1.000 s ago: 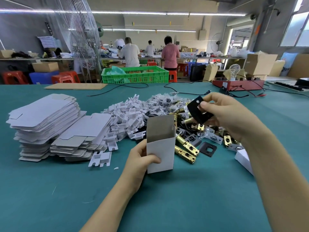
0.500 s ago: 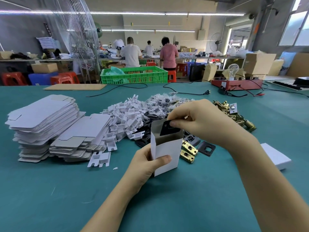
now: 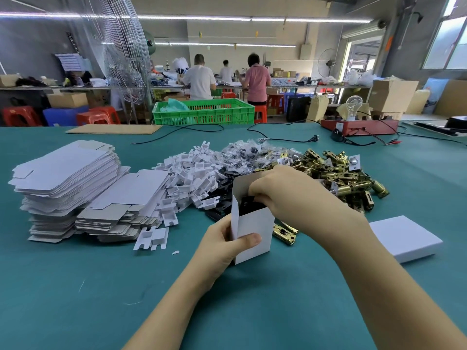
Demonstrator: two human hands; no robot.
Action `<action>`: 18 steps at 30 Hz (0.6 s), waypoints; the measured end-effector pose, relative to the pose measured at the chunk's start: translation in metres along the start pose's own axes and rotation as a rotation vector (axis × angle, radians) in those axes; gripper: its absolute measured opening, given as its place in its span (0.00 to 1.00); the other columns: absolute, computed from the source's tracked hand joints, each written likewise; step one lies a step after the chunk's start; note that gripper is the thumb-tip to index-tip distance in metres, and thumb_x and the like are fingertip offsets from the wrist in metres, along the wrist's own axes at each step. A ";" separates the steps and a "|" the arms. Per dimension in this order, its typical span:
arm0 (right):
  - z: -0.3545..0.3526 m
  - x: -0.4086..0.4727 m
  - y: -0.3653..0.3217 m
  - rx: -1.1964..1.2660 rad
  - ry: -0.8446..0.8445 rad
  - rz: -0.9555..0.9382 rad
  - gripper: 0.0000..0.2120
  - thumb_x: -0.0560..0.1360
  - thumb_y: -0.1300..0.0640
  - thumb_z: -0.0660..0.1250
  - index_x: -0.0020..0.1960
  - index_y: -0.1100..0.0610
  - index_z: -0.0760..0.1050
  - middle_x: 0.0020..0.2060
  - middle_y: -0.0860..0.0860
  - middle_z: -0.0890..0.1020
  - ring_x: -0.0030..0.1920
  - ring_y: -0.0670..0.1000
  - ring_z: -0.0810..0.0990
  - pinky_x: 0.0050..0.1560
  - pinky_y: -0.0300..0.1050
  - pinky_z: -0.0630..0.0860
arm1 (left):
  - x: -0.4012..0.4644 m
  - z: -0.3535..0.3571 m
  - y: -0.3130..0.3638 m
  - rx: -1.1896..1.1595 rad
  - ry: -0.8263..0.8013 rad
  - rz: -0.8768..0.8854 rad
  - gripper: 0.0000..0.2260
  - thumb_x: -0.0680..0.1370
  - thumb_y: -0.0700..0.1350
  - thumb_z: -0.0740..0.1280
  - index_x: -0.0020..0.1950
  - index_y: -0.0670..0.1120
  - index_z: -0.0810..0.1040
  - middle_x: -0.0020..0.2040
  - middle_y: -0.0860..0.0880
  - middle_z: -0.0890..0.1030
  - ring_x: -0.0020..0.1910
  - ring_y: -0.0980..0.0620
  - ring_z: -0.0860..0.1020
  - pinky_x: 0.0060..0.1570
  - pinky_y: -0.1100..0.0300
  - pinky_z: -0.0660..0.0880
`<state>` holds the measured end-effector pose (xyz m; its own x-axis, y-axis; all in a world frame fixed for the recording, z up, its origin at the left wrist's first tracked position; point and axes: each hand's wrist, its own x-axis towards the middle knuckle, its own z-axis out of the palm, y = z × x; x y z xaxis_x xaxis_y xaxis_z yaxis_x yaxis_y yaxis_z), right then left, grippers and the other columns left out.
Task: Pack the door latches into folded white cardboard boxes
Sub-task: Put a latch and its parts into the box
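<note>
The left hand (image 3: 222, 245) grips a small white box (image 3: 255, 236) and holds it upright on the green table (image 3: 75, 299), thumb across the front. The right hand (image 3: 285, 195) has its fingers curled down into the open top, pushing a black plate (image 3: 249, 204) inside. Gold door latches (image 3: 338, 173) lie in a heap just behind the hands, and two more sit beside the box. Flat white box sheets (image 3: 68, 178) are stacked on the left, next to a pile of white plastic pieces (image 3: 187, 178). A closed white box (image 3: 406, 237) rests on the right. Far back stand a green crate (image 3: 204, 112), a big fan (image 3: 121, 51) and people at long benches.
</note>
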<state>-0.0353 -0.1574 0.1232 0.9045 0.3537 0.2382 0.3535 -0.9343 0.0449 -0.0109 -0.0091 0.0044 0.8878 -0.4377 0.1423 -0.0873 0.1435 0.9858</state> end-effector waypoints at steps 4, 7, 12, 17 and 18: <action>0.000 -0.001 0.001 0.051 0.055 -0.045 0.10 0.79 0.61 0.60 0.54 0.55 0.79 0.50 0.52 0.79 0.52 0.54 0.73 0.53 0.51 0.73 | 0.000 -0.001 0.000 -0.030 0.015 0.007 0.18 0.64 0.48 0.77 0.53 0.57 0.84 0.52 0.49 0.86 0.50 0.52 0.84 0.45 0.62 0.79; -0.008 -0.003 0.005 0.163 0.146 -0.054 0.09 0.78 0.60 0.63 0.55 0.58 0.80 0.47 0.53 0.80 0.49 0.52 0.75 0.52 0.48 0.71 | 0.001 -0.001 -0.001 -0.025 0.011 0.016 0.16 0.65 0.45 0.76 0.52 0.57 0.84 0.51 0.50 0.86 0.48 0.53 0.84 0.44 0.63 0.78; -0.016 -0.011 0.023 0.275 0.226 0.030 0.08 0.78 0.56 0.65 0.49 0.57 0.82 0.40 0.48 0.82 0.39 0.44 0.76 0.40 0.28 0.69 | 0.003 -0.002 -0.005 -0.107 0.100 0.012 0.18 0.63 0.45 0.78 0.52 0.52 0.85 0.51 0.47 0.86 0.50 0.48 0.84 0.45 0.59 0.80; -0.017 -0.017 0.047 0.368 0.295 0.191 0.08 0.78 0.54 0.65 0.47 0.55 0.81 0.33 0.42 0.78 0.33 0.37 0.74 0.33 0.28 0.65 | 0.007 -0.015 -0.004 -0.162 0.342 0.063 0.18 0.64 0.43 0.75 0.52 0.48 0.82 0.47 0.51 0.86 0.46 0.54 0.84 0.44 0.60 0.80; -0.016 -0.017 0.050 0.374 0.297 0.212 0.08 0.78 0.54 0.65 0.47 0.55 0.82 0.33 0.42 0.78 0.34 0.38 0.74 0.33 0.27 0.65 | 0.006 -0.015 -0.003 -0.060 0.327 0.072 0.17 0.64 0.44 0.75 0.51 0.50 0.82 0.47 0.53 0.86 0.45 0.55 0.84 0.43 0.62 0.79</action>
<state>-0.0371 -0.2109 0.1372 0.8783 0.0800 0.4714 0.2798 -0.8856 -0.3708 0.0011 0.0013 0.0007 0.9790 -0.1184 0.1662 -0.1373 0.2202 0.9657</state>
